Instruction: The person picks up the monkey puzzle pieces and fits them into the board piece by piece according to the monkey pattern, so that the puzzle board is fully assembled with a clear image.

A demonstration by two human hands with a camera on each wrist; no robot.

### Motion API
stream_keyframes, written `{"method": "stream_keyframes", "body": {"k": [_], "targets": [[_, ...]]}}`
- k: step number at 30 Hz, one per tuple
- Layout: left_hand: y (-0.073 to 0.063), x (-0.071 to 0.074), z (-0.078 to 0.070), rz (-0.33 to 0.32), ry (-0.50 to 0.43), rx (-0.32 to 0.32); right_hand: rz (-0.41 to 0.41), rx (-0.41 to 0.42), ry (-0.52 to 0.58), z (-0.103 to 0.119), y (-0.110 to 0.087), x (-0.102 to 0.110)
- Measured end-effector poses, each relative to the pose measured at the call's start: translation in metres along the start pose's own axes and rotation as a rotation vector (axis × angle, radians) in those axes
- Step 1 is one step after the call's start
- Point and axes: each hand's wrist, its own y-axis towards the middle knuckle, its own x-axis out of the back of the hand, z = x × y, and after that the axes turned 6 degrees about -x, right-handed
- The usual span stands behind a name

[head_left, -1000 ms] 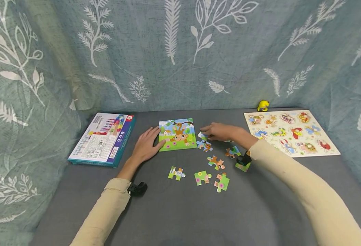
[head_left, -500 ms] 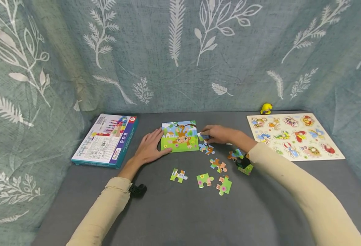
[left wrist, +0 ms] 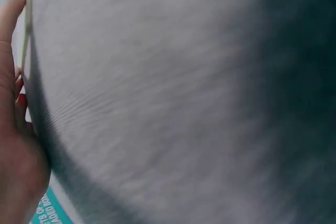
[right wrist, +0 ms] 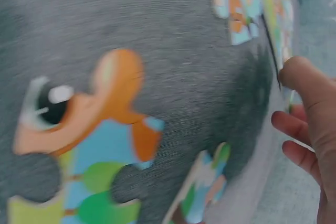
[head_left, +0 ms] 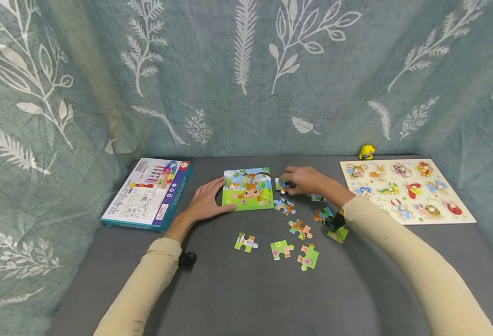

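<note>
My left hand (head_left: 207, 200) rests against the left side of a square monkey picture board (head_left: 248, 189), thumb at its lower corner and fingers along its left edge. In the left wrist view the thumb (left wrist: 10, 19) lies on the board's edge. Right of the board, my right hand (head_left: 306, 181) pinches a blue-and-green jigsaw piece (head_left: 279, 185), partly hidden under the fingers. Just below it lies a blue-and-brown jigsaw piece (head_left: 285, 206). Several more jigsaw pieces are scattered nearer, among them a monkey-eye piece (head_left: 300, 229) and a house piece (head_left: 245, 242).
A teal-edged box (head_left: 146, 193) lies at the left. At the right is a pale insect picture board (head_left: 406, 191), with a small yellow toy (head_left: 366, 151) behind it. A patterned curtain (head_left: 213, 84) hangs along the table's back edge.
The right hand has lifted or shifted its jigsaw piece slightly away from the board, baring more of the blue-and-brown piece. The left hand stays at the board. The head view has shifted slightly.
</note>
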Motion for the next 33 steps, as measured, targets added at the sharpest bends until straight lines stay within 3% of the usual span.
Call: {"method": "stream_keyframes", "body": {"k": [4, 7, 15, 20, 26, 33], "targets": [[0.002, 0.004, 0.002, 0.035, -0.094, 0.018, -0.050, -0.077, 0.078, 0.004, 0.010, 0.001], [0.007, 0.007, 0.002, 0.055, -0.126, 0.026, -0.033, -0.082, 0.095, 0.015, 0.028, 0.001], [0.009, 0.014, 0.005, 0.081, -0.078, 0.027, 0.022, -0.038, 0.125, 0.047, 0.080, -0.004], [0.007, 0.014, 0.008, 0.079, -0.065, 0.015, 0.071, -0.068, 0.128, 0.055, 0.102, -0.006], [0.006, 0.009, 0.011, 0.033, -0.036, 0.014, 0.159, -0.091, 0.111, 0.060, 0.119, -0.010], [0.006, 0.007, 0.011, 0.028, -0.050, 0.038, 0.227, -0.104, 0.068, 0.069, 0.126, -0.012]]}}
